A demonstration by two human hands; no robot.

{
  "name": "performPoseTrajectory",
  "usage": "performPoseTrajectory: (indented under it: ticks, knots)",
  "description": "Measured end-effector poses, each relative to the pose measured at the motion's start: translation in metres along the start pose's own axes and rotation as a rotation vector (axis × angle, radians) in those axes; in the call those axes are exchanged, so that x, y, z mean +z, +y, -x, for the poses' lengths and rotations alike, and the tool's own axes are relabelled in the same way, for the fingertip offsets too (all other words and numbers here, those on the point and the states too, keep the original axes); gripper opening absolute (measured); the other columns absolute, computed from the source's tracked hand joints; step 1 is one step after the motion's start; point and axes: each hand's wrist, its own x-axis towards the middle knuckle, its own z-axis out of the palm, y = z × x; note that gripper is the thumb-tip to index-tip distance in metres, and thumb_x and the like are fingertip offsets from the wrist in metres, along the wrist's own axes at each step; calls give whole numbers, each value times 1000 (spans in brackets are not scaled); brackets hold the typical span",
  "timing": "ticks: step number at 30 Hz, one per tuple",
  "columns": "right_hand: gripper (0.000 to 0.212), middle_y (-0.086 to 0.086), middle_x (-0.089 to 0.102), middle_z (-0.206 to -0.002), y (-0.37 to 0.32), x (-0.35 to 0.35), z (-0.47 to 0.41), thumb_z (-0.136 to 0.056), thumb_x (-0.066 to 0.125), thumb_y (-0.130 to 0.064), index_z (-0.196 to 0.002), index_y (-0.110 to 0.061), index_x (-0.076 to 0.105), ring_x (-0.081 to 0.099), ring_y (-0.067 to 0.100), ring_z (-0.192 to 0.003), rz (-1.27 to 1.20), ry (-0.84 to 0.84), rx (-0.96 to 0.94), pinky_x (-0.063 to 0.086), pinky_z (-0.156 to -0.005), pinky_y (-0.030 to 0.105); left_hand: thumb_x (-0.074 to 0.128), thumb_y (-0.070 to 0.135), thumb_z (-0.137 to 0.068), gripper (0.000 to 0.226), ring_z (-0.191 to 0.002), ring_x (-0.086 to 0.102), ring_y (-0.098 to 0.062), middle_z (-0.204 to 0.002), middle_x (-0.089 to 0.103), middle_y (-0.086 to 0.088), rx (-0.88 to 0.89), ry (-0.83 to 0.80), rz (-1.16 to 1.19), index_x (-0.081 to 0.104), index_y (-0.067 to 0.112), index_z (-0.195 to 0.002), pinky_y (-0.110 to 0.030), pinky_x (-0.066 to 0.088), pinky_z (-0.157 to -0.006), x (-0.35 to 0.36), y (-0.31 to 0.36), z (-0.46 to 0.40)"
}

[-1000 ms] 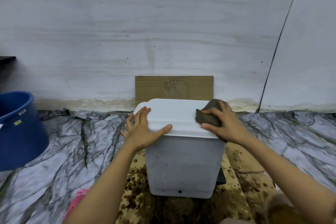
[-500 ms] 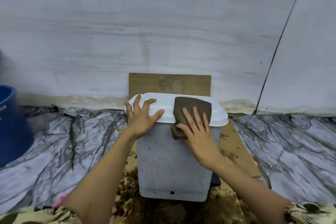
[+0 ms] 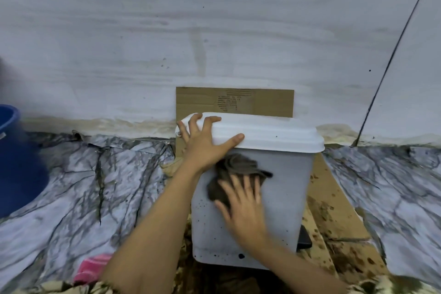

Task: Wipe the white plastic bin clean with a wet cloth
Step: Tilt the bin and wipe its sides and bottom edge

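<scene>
The white plastic bin point(image 3: 284, 193) stands upright on stained cardboard, its lid point(image 3: 274, 133) closed and its front wall speckled with dark spots. My left hand point(image 3: 205, 143) rests on the lid's left corner, fingers spread over the top and thumb along the front rim. My right hand point(image 3: 243, 203), blurred by motion, presses a dark brown cloth point(image 3: 236, 169) flat against the upper left of the front wall with straight fingers. Part of the cloth is hidden under that hand.
A blue bucket point(image 3: 16, 162) sits at the left edge. Brown cardboard point(image 3: 262, 102) leans on the wall behind the bin; more lies underneath it point(image 3: 334, 217). Marble-patterned sheeting point(image 3: 83, 186) covers the floor. Something pink point(image 3: 91, 267) lies near my left arm.
My right hand slid the cloth down from the lid's front edge onto the bin's front wall. The left hand stayed on the lid's left corner. The view drifted slightly.
</scene>
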Motion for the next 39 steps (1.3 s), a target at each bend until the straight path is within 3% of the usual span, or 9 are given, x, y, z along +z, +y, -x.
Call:
performPoseTrajectory:
  ticks: [4, 7, 11, 13, 16, 19, 27, 32, 39]
  knots:
    - [66, -18, 68, -109, 15, 38, 60, -71, 60, -27, -132, -38, 38, 68, 9, -97, 157, -320, -288, 51, -92, 37, 65, 70, -68, 66, -142, -19, -27, -147, 17, 5, 5, 28, 27, 46, 41, -124, -45, 1, -118, 2, -1, -4]
    - [61, -22, 71, -93, 52, 38, 104, -70, 41, -21, -125, -41, 54, 71, 6, -81, 333, -428, -309, 39, -93, 38, 65, 70, -67, 66, -142, -17, -26, -147, 18, 7, 0, 33, 44, 47, 42, -123, -42, 4, -116, 4, 0, -7]
    - [99, -11, 71, -105, 95, 10, 102, -66, 59, -14, -149, -35, 9, 71, 20, -93, 304, -203, -168, 54, -82, 41, 67, 69, -66, 64, -142, -15, -25, -145, 19, 6, -8, 70, 75, 49, 42, -121, -39, 4, -115, 7, 3, -6]
    - [109, 1, 64, -123, 95, -9, 74, -63, 77, -10, -149, -34, 15, 62, 33, -112, 172, -98, -34, 49, -90, 51, 68, 70, -64, 63, -142, -13, -24, -146, 17, 5, -16, 95, 67, 50, 42, -118, -41, 7, -115, 8, 6, -3]
    - [69, 10, 45, -143, 75, -23, 24, -83, 63, -40, -145, -29, 33, 37, 41, -133, 77, 133, 71, 21, -112, 60, 66, 75, -61, 64, -142, -17, -24, -148, 10, 8, -63, 156, 50, 49, 45, -115, -48, 12, -114, 15, 12, 3]
    - [73, -1, 26, -152, 46, -11, 6, -84, 40, -69, -146, -32, 31, 12, 31, -143, -107, 176, 173, -12, -117, 46, 62, 78, -62, 66, -142, -21, -24, -150, 7, 7, -74, 214, -3, 46, 45, -117, -57, 14, -113, 19, 15, 8]
    - [44, -4, 68, -115, 75, 38, 111, -98, 14, -53, -132, -36, 37, 67, 27, -103, -60, -78, 110, 53, -85, 40, 59, 77, -65, 69, -141, 3, -26, -147, 16, 1, -45, 265, -62, 47, 39, -121, -55, 26, -110, 27, 14, 3]
    - [70, 13, 35, -149, 97, -3, 56, -84, 60, -47, -141, -24, 28, 27, 35, -141, -411, 212, 303, 28, -111, 51, 60, 75, -66, 69, -141, 5, -27, -147, 16, -4, -43, 306, -46, 48, 36, -122, -50, 26, -111, 32, 14, 1]
    - [89, -14, 1, -156, 92, 1, 16, -76, 63, -56, -147, -37, 14, 3, 12, -146, -559, 440, 479, 17, -115, 38, 58, 78, -66, 71, -142, 4, -27, -149, 17, -3, -45, 291, -46, 48, 37, -122, -49, 24, -112, 35, 7, -14]
